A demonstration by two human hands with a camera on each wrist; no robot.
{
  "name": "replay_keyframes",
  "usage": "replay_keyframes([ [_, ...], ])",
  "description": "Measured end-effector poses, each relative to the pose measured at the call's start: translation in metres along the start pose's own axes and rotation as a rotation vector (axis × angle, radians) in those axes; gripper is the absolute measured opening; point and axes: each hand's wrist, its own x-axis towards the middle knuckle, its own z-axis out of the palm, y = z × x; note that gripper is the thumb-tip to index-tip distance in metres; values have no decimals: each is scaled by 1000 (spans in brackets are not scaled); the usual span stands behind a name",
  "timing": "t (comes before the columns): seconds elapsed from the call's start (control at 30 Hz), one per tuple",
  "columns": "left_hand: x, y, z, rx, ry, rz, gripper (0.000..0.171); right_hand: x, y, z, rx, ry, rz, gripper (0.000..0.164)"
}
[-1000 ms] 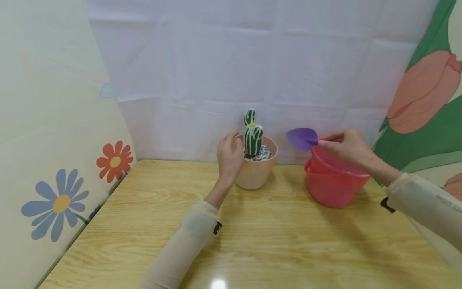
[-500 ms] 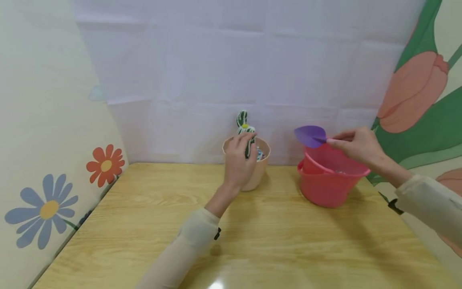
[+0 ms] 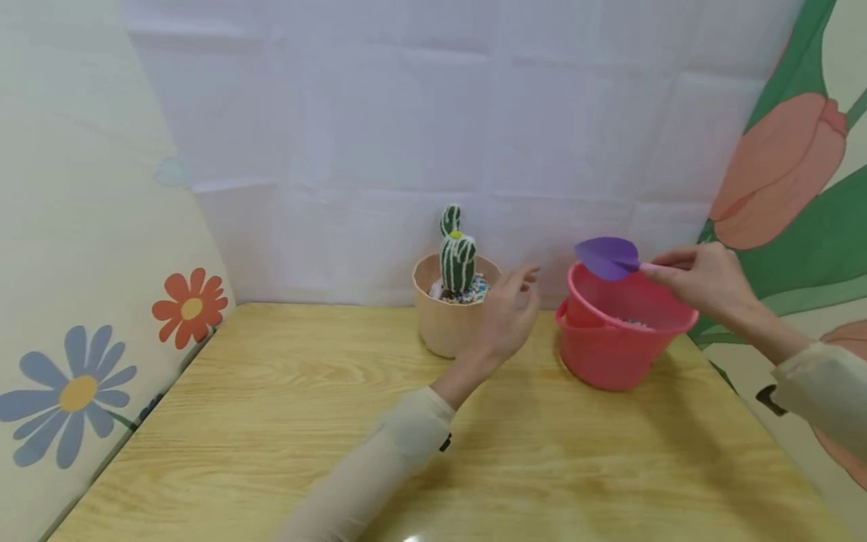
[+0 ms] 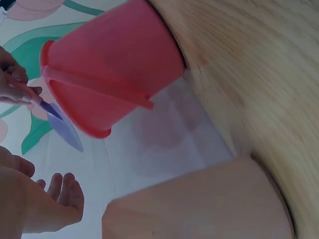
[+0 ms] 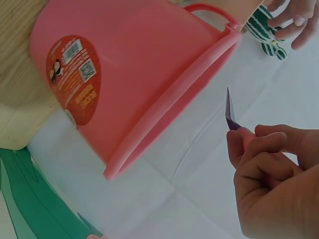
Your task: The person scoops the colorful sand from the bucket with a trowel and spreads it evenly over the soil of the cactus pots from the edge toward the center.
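Observation:
My right hand [image 3: 711,282] grips the pink handle of a small trowel with a purple blade [image 3: 607,257], held above a pink bucket [image 3: 612,357]. Loose bits of pale material [image 3: 635,324] show inside that bucket. In the right wrist view, the fingers [image 5: 264,164] curl round the handle. My left hand [image 3: 504,316] hovers at the right front of a peach flowerpot [image 3: 436,324], fingers loosely bent and holding nothing. A green-and-white cactus [image 3: 457,263] stands upright in the pot among multicoloured pebbles [image 3: 479,290]. The left wrist view shows the left hand apart from the pot's side.
Pot and bucket stand near the back edge of a wooden table [image 3: 291,421]. Behind them hangs a white cloth [image 3: 339,150]. Flower-patterned panels [image 3: 74,226] flank the table on both sides. The bucket's handle [image 5: 212,9] hangs down at its side.
My left hand has moved right, from the pot's left rim across its front to its right side. The right hand and trowel have shifted slightly right over the bucket.

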Motion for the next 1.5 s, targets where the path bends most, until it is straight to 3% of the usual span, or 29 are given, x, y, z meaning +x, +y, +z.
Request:
replay_keyframes([
  [0.13, 3, 3, 15, -121, -77, -209, 38, -1, 7, -3, -2, -5, 2, 65],
  [0.27, 5, 4, 27, -190, -108, -415, 41, -1, 13, -2, -9, -4, -29, 62],
  [0.43, 6, 2, 44, -334, -100, -578, 42, 3, 26, -1, -36, -14, -94, 51],
  [0.57, 5, 4, 58, -485, -47, -685, 42, 6, 36, -1, -82, -33, -140, 44],
  [0.7, 3, 7, 66, -599, 31, -737, 40, 10, 42, -1, -126, -59, -185, 36],
  [0.87, 4, 7, 72, -652, 108, -772, 39, 14, 45, 0, -208, -106, -245, 29],
  [1.03, 8, 6, 75, -717, 170, -850, 36, 23, 46, 3, -290, -142, -244, 27],
  [1.17, 12, 7, 76, -771, 170, -893, 36, 33, 52, 0, -340, -169, -214, 27],
  [1.5, 19, 9, 80, -877, 109, -906, 36, 45, 65, -9, -376, -216, -203, 20],
])
